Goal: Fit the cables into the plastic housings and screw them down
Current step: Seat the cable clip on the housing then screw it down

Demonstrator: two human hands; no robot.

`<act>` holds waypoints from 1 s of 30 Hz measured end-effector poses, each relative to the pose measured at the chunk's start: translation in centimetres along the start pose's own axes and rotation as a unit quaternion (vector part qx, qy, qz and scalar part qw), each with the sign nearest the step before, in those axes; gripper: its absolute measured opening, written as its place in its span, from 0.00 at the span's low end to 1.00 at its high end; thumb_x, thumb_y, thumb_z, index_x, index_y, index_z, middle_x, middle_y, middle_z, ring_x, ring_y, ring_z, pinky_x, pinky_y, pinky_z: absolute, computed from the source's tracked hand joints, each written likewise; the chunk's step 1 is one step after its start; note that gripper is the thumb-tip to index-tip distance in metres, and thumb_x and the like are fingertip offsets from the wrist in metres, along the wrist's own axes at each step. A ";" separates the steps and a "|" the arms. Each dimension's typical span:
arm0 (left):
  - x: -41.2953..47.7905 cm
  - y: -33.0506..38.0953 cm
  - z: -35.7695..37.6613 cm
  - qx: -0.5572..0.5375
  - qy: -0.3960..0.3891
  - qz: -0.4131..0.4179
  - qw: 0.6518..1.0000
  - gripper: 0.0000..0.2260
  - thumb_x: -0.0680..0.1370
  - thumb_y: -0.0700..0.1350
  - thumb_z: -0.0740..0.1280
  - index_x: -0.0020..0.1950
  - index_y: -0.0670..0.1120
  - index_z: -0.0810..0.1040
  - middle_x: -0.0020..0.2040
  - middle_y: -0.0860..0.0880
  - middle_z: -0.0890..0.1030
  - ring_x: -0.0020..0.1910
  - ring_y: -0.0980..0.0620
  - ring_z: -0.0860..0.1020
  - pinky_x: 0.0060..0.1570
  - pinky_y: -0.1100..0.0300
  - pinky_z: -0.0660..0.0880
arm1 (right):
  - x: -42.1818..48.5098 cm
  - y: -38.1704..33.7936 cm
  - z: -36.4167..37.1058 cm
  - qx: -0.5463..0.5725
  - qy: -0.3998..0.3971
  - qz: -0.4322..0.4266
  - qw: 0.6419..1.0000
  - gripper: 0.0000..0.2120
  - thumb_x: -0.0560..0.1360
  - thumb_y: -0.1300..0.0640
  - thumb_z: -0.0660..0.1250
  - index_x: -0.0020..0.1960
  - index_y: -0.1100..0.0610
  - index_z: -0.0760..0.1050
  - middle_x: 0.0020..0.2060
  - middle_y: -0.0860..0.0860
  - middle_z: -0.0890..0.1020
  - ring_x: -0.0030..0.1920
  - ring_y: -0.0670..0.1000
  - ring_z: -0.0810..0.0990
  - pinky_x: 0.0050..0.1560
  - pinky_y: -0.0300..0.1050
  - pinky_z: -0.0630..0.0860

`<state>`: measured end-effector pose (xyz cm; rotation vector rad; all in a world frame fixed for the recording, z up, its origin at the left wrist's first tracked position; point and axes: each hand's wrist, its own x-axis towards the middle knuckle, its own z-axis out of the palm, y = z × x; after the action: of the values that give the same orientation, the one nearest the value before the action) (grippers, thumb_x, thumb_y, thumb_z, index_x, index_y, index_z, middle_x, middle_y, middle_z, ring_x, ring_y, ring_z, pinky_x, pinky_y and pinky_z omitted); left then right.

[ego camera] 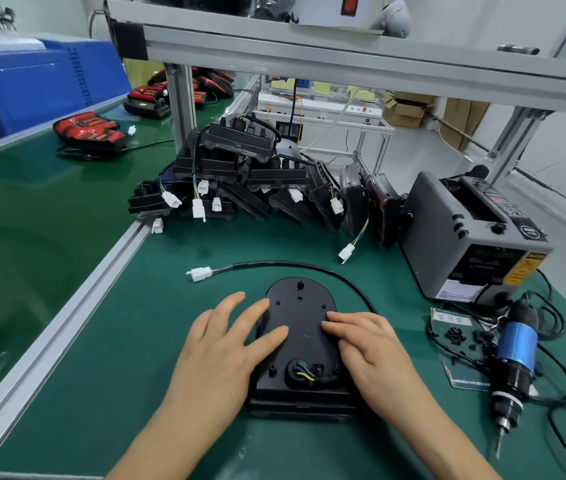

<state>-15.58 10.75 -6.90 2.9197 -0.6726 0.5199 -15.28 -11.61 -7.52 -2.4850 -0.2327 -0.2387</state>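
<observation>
A black plastic housing (300,306) lies back side up on the green mat in front of me. My left hand (226,344) rests flat on its left side, fingers straight. My right hand (364,344) presses on its right side with straight fingers. A black cable (309,266) leaves the housing, loops round its far side and ends in a white connector (201,273). Coloured wires (304,372) show in a round opening near the housing's near end.
A pile of black housings (240,174) with white connectors lies behind. A grey tape dispenser (465,230) stands at right. A blue electric screwdriver (513,362) lies beside loose black screws (458,336). A conveyor belt (32,209) runs at left, carrying red units (89,131).
</observation>
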 end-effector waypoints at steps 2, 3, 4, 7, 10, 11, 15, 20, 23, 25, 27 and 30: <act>0.2 -0.2 -0.5 -0.003 -0.021 0.012 1.000 0.34 0.52 0.33 0.77 0.55 0.56 0.83 0.59 0.48 0.81 0.59 0.39 0.78 0.50 0.46 0.77 | -0.1 -0.1 0.1 0.009 0.011 0.004 1.000 0.16 0.77 0.63 0.61 0.59 0.49 0.80 0.57 0.30 0.73 0.61 0.39 0.65 0.63 0.29 0.57; 0.5 -0.4 -0.7 -0.018 -0.036 0.015 0.999 0.32 0.56 0.34 0.77 0.56 0.57 0.82 0.61 0.49 0.80 0.62 0.40 0.76 0.54 0.46 0.75 | -0.1 -0.1 0.2 0.015 0.018 0.006 1.000 0.16 0.77 0.63 0.61 0.59 0.49 0.80 0.56 0.29 0.72 0.61 0.39 0.65 0.65 0.32 0.59; 1.0 -0.8 -0.8 -0.060 -0.059 0.018 0.996 0.28 0.63 0.34 0.74 0.58 0.59 0.81 0.64 0.52 0.77 0.67 0.43 0.72 0.59 0.47 0.71 | -0.2 -0.1 0.2 0.021 0.023 0.007 0.999 0.16 0.77 0.63 0.61 0.58 0.48 0.80 0.56 0.29 0.72 0.62 0.38 0.65 0.66 0.35 0.60; 4.4 -2.7 -0.6 -0.243 -0.098 -0.042 0.964 0.22 0.78 0.35 0.59 0.63 0.58 0.77 0.68 0.58 0.72 0.70 0.54 0.64 0.66 0.63 0.59 | -0.5 -0.2 0.5 0.040 0.038 0.007 0.998 0.15 0.77 0.63 0.63 0.57 0.49 0.80 0.56 0.31 0.74 0.63 0.39 0.65 0.68 0.42 0.62; 9.6 -4.2 0.7 -0.265 -0.031 -0.162 0.950 0.17 0.81 0.39 0.56 0.66 0.51 0.76 0.67 0.51 0.74 0.65 0.50 0.72 0.63 0.60 0.66 | -0.7 -0.2 0.6 0.051 0.052 0.000 0.997 0.13 0.77 0.63 0.64 0.57 0.50 0.80 0.56 0.32 0.75 0.64 0.42 0.67 0.68 0.47 0.63; 11.2 -4.6 1.3 -0.233 -0.044 -0.185 0.954 0.16 0.81 0.40 0.56 0.67 0.49 0.75 0.67 0.48 0.74 0.65 0.47 0.72 0.63 0.56 0.68 | -0.7 -0.2 0.7 0.055 0.055 -0.003 0.997 0.13 0.77 0.62 0.64 0.56 0.50 0.80 0.57 0.33 0.75 0.64 0.43 0.67 0.68 0.49 0.63; 14.1 -5.0 4.1 -0.029 -0.177 -0.178 0.968 0.15 0.82 0.47 0.57 0.65 0.43 0.72 0.65 0.43 0.72 0.63 0.43 0.69 0.60 0.50 0.69 | -1.0 -0.3 0.7 0.080 0.074 -0.014 0.994 0.12 0.77 0.55 0.60 0.55 0.43 0.79 0.57 0.33 0.76 0.65 0.41 0.67 0.67 0.49 0.64; 13.8 -4.8 4.2 0.068 -0.198 -0.185 0.960 0.11 0.79 0.43 0.64 0.60 0.43 0.74 0.58 0.45 0.76 0.57 0.44 0.74 0.49 0.53 0.71 | -1.2 -0.1 1.1 0.098 0.091 -0.013 0.991 0.13 0.76 0.52 0.57 0.54 0.37 0.75 0.57 0.32 0.76 0.66 0.40 0.67 0.67 0.51 0.64; 12.5 -5.4 2.2 -0.036 -0.283 -0.238 0.928 0.05 0.76 0.43 0.65 0.44 0.42 0.75 0.44 0.46 0.81 0.40 0.47 0.78 0.37 0.59 0.72 | -1.2 -0.3 1.2 0.096 0.098 -0.008 0.991 0.14 0.77 0.52 0.56 0.54 0.36 0.75 0.56 0.31 0.76 0.67 0.38 0.65 0.68 0.48 0.61; 10.6 -5.8 0.7 -0.209 -0.332 -0.275 0.878 0.09 0.75 0.44 0.65 0.38 0.41 0.73 0.31 0.46 0.79 0.27 0.50 0.77 0.28 0.63 0.72 | -1.4 -0.4 1.3 0.085 0.098 -0.005 0.992 0.13 0.77 0.51 0.56 0.54 0.36 0.74 0.59 0.32 0.74 0.69 0.38 0.62 0.69 0.46 0.58; 8.1 -5.6 -0.6 -0.359 -0.326 -0.304 0.820 0.10 0.76 0.44 0.65 0.38 0.40 0.73 0.26 0.46 0.76 0.24 0.51 0.77 0.23 0.66 0.70 | -1.6 -0.3 1.5 0.074 0.085 0.012 0.994 0.12 0.80 0.51 0.56 0.59 0.37 0.72 0.66 0.35 0.68 0.72 0.40 0.58 0.71 0.44 0.55; 4.5 -4.3 -1.1 -0.462 -0.278 -0.318 0.780 0.11 0.79 0.44 0.64 0.39 0.41 0.73 0.28 0.46 0.77 0.24 0.51 0.77 0.21 0.66 0.69 | -1.8 -0.1 1.6 0.087 0.046 0.076 0.992 0.19 0.79 0.50 0.59 0.70 0.43 0.64 0.72 0.35 0.55 0.75 0.41 0.49 0.73 0.43 0.52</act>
<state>-10.24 12.94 -4.37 2.0596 0.0963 -0.6155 -16.85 -10.75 -9.16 -2.2997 -0.0229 -0.2575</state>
